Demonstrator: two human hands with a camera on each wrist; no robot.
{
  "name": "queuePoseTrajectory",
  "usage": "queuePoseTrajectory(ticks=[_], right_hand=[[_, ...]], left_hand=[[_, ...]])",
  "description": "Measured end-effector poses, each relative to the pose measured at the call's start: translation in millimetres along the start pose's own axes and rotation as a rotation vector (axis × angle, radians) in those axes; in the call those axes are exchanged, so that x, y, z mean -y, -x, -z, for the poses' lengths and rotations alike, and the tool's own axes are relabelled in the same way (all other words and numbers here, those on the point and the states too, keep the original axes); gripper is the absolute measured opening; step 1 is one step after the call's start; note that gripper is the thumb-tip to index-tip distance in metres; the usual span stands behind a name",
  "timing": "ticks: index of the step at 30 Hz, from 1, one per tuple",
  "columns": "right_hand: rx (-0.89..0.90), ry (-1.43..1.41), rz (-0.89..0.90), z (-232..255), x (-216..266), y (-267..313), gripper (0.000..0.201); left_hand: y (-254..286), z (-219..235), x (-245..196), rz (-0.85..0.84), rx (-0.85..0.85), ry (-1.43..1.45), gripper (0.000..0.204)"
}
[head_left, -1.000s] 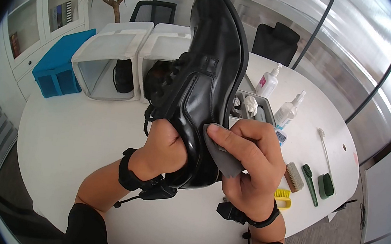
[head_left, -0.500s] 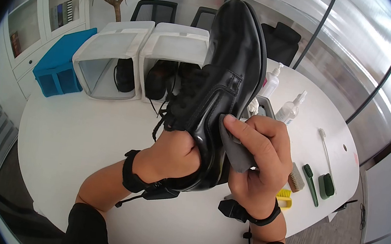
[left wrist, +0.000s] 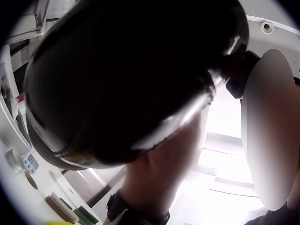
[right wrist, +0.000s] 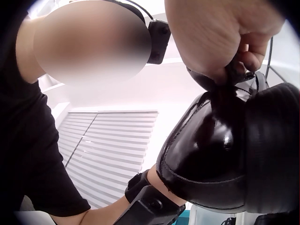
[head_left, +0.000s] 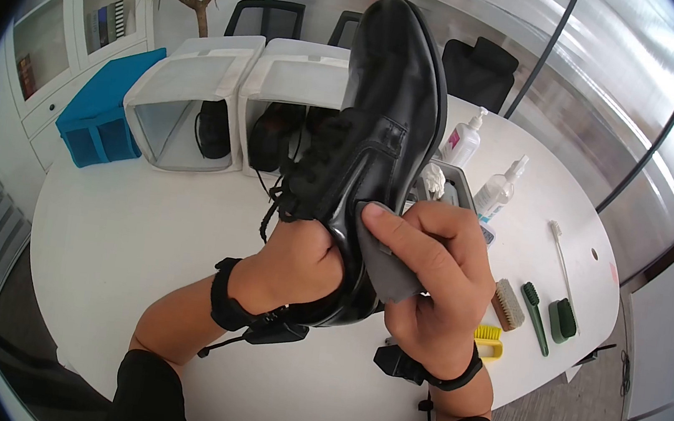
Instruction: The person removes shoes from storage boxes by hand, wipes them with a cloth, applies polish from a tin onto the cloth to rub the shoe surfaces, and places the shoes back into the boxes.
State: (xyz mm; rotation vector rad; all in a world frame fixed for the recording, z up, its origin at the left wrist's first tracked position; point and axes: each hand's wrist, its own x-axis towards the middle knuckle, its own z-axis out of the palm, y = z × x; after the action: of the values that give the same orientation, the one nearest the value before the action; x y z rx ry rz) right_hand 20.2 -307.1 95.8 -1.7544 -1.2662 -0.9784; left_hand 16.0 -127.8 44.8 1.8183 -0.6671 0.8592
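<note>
A black leather lace-up shoe is held up over the table, toe upward and its side toward me. My left hand reaches into the shoe's opening, bearing it from within; its fingers are hidden. Between thumb and fingers, my right hand pinches a dark grey cloth against the shoe's side near the heel. The shoe fills much of the left wrist view as a dark shape. In the right wrist view, the right hand is at the glossy shoe.
On the white table stand a blue box and two white bins with dark shoes inside. To the right are a pump bottle, a spray bottle, a grey tray, and several brushes, including a yellow one.
The shoe swung right and tipped, then came partway back left, both hands moving along with it. The cloth stays pinched in the right hand, near the heel.
</note>
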Motion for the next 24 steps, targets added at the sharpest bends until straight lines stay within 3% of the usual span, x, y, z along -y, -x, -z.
queuePoseTrajectory(ticks=[12, 14, 17, 24], right_hand=[[0.030, -0.041, 0.006, 1.9, 0.3, 0.0, 0.066], [0.033, -0.041, 0.006, 2.0, 0.4, -0.1, 0.067], [0.039, -0.052, 0.003, 2.3, 0.4, 0.1, 0.067], [0.058, -0.045, -0.008, 2.8, 1.4, 0.7, 0.067]], left_hand=[[-0.6, 4.0, -1.9, 0.037, 0.058, 0.100, 0.036], [-2.8, 1.7, -1.4, -0.035, -0.009, 0.059, 0.037], [-9.8, -4.0, -11.4, 0.008, -0.138, 0.170, 0.029], [-9.7, -3.8, -15.3, 0.017, -0.188, 0.203, 0.031]])
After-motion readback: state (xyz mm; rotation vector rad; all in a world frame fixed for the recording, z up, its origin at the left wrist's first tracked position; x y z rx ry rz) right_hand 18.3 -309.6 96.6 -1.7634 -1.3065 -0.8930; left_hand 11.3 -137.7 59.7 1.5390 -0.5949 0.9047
